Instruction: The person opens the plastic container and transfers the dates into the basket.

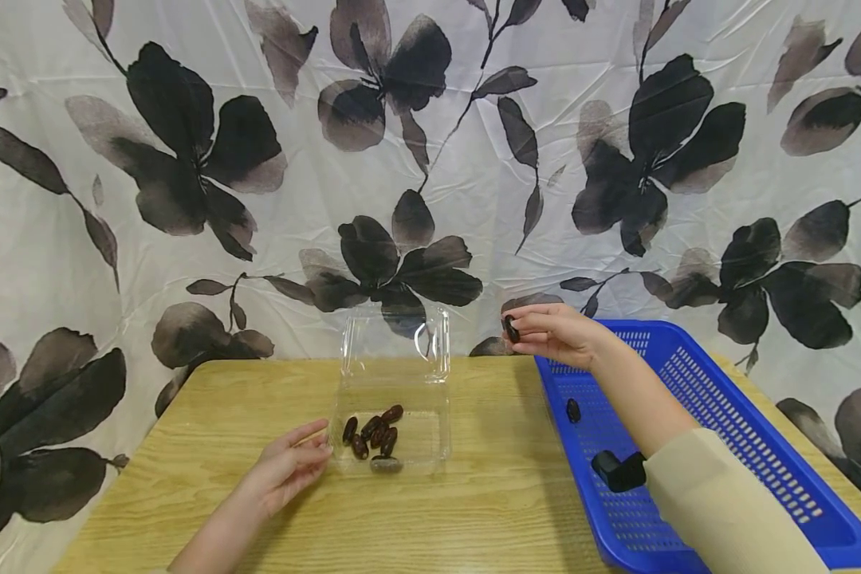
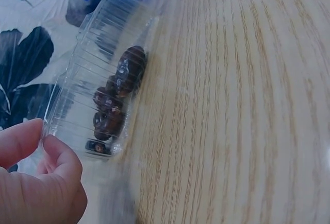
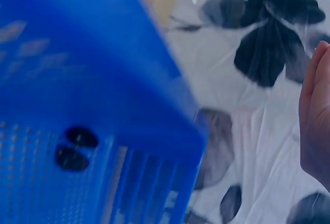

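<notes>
A clear plastic clamshell box (image 1: 430,438) stands on the table with its lid raised, and several dark brown dates (image 1: 377,434) lie inside. At the box's left side is my left hand (image 1: 287,470); in the left wrist view its thumb and finger pinch the rim. My right hand (image 1: 556,333) pinches a single date (image 1: 512,328) in the air, beside the far left corner of a blue basket (image 1: 746,454). Two dates (image 3: 72,158) show on the basket's floor in the right wrist view. That view catches only part of the right hand, without the held date.
The wood-grain table (image 1: 502,494) carries the box left of centre and the basket on the right. A floral cloth (image 1: 502,143) hangs behind the table's far edge. A black wrist camera (image 1: 617,470) sits on my right forearm, over the basket.
</notes>
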